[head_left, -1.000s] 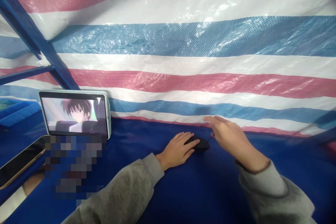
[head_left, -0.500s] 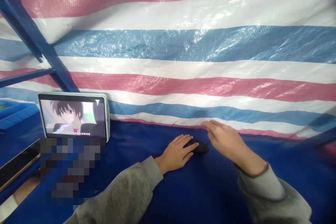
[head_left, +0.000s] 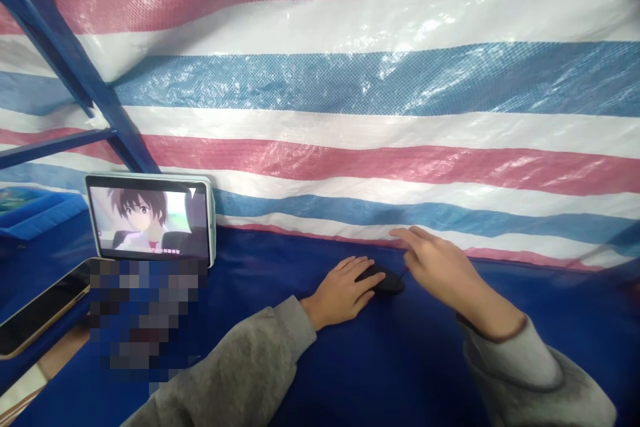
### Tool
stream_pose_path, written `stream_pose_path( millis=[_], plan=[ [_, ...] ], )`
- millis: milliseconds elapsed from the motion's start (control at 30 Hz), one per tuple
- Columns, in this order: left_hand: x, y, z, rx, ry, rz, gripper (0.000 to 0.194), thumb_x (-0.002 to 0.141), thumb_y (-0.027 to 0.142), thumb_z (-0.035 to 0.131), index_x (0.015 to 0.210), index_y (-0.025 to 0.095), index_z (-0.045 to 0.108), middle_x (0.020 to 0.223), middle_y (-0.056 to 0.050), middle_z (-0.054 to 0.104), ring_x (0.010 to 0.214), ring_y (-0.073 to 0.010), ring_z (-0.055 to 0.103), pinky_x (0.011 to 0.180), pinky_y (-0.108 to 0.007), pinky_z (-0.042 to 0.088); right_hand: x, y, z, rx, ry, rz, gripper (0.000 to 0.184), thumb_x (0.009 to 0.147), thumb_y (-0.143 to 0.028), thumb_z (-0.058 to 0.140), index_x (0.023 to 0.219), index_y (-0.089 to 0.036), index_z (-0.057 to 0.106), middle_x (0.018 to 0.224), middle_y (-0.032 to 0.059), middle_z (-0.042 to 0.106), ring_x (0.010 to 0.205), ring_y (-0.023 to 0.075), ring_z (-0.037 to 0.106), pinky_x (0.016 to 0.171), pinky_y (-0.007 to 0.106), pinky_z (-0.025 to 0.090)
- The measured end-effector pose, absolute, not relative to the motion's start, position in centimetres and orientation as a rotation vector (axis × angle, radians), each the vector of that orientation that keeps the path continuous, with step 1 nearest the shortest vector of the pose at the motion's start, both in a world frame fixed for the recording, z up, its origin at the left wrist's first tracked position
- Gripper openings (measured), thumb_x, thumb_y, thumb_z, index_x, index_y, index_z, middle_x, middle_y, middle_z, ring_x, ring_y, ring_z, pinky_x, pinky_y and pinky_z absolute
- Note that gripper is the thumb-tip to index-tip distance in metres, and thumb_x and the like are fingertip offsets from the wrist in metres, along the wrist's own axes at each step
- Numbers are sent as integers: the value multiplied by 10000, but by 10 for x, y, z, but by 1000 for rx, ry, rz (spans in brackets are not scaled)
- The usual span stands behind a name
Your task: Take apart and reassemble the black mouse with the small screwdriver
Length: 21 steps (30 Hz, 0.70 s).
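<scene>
A black computer mouse (head_left: 390, 282) lies on the dark blue table surface. My left hand (head_left: 345, 290) is over its left part, with thumb and fingers closed about it. My right hand (head_left: 435, 263) is beside the right end of the mouse, its index finger bent forward and the other fingers curled in. A small reddish spot shows under the right fingers, next to the mouse. What those fingers hold is mostly hidden, and I cannot make it out.
A tablet (head_left: 150, 220) playing a cartoon leans upright at the left. A phone (head_left: 47, 307) lies near it, beside a blurred-out patch. Behind these are a blue tray (head_left: 45, 217) and a blue metal frame (head_left: 75, 60). A striped plastic sheet (head_left: 350, 127) hangs along the back.
The whole view has shifted slightly, so things appear a little farther right. Both hands keep nearly the same pose around the mouse.
</scene>
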State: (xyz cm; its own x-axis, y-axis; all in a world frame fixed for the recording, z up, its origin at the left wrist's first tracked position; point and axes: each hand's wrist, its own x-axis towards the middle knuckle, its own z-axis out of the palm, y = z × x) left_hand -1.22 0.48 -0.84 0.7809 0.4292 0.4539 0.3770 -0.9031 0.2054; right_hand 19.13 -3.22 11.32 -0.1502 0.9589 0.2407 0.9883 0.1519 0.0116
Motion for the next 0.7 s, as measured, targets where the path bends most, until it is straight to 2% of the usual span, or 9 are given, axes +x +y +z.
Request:
stream_pose_path(
  millis=[100, 267, 467, 567, 700],
  plan=[
    [-12, 5, -8, 2857, 655, 773, 399, 1020, 317, 414, 1409, 243, 467, 1459, -95, 481, 1382, -242, 424, 1154, -463, 352, 193, -31, 112, -1917, -2216, -211, 403, 924, -161, 347, 1229, -200, 607, 907, 60, 716, 707, 191, 664, 629, 295, 427],
    [-12, 5, -8, 2848, 666, 772, 398, 1015, 304, 430, 1405, 235, 469, 1458, -101, 480, 1382, -235, 425, 1159, -450, 352, 189, -33, 115, -1896, -2198, -223, 467, 828, -98, 408, 1235, -208, 608, 1043, 66, 705, 788, 205, 677, 653, 299, 446],
    [-13, 6, -10, 2815, 615, 782, 385, 1022, 326, 434, 1390, 222, 478, 1460, -107, 477, 1397, -223, 412, 1168, -439, 360, 192, -32, 116, -1891, -2150, -150, 405, 921, -188, 360, 1229, -199, 621, 911, 71, 730, 724, 206, 677, 667, 317, 468],
    [-13, 5, -10, 2797, 596, 756, 404, 1019, 279, 427, 1418, 218, 448, 1474, -110, 459, 1401, -229, 404, 1168, -444, 362, 197, -35, 114, -1854, -2131, -154, 428, 860, -153, 409, 1232, -205, 614, 968, 71, 724, 713, 197, 670, 675, 320, 477],
    [-10, 1, -7, 2793, 545, 726, 442, 1007, 227, 424, 1448, 213, 413, 1495, -120, 430, 1421, -242, 370, 1178, -457, 339, 201, -40, 112, -1823, -2091, -112, 392, 828, -163, 438, 1164, -216, 633, 929, 47, 709, 731, 198, 667, 680, 319, 487]
  ],
)
